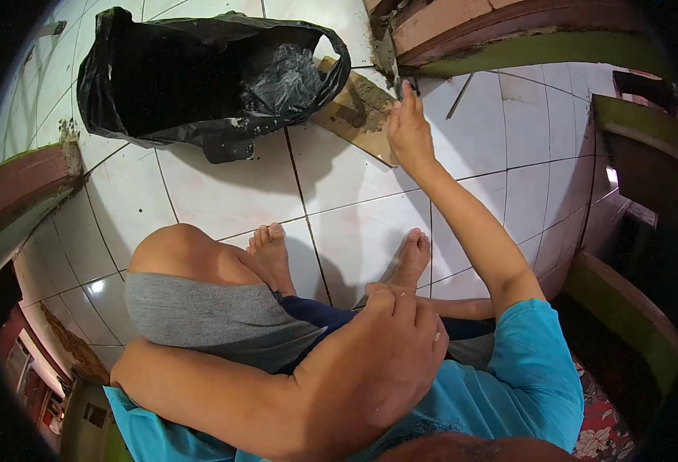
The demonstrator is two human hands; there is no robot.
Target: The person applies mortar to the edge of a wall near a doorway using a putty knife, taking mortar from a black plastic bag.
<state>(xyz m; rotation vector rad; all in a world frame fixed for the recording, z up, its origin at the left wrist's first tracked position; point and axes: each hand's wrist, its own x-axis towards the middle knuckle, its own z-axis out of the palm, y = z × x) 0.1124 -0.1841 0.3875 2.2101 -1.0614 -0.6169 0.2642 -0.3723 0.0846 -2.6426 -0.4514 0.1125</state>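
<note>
My right hand [411, 137] reaches forward with its fingers closed on the dark handle of a small trowel [405, 86]. The trowel's thin blade, seen nearly edge-on, points at the rough, cement-smeared corner [385, 55] beside the wall opening. Just left of this hand, a tan board [347, 137] carries grey wet mortar [364, 105]. My left hand [381, 339] is curled with bent fingers close to me, above my lap. Its palm is hidden, so anything inside it cannot be made out. Pale specks show on its fingers.
A large black plastic bag [223, 127] gapes on the white tiled floor [223, 189], overlapping the board. A thin stick [460, 96] lies right of my right hand. Low pink and green wall edges [524, 50] border the floor. My bare feet [270, 250] rest on the tiles.
</note>
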